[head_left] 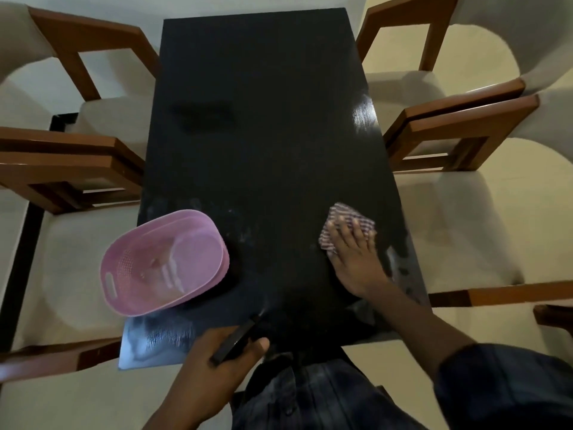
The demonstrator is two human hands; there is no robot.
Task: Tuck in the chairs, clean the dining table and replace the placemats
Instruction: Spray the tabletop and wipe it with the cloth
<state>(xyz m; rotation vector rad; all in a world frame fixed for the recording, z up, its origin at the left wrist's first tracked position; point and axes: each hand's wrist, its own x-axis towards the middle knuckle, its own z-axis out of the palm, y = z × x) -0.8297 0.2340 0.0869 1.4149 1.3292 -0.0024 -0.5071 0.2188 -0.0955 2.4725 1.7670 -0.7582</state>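
Note:
The black dining table (263,119) stretches away from me. My right hand (356,259) lies flat with spread fingers on a striped red-and-white cloth (344,217), pressing it onto the tabletop near the right edge. At the near edge my left hand (214,377) grips a slim dark object (235,342); what it is I cannot tell. Pale smears show on the table's near left corner (155,339) and beside my right wrist. No placemats are in sight.
A pink plastic basket (164,262) sits tilted on the near left of the table. Cream chairs with brown wooden arms flank both sides: two on the left (62,169) and two on the right (465,119), their arms close to the table edges.

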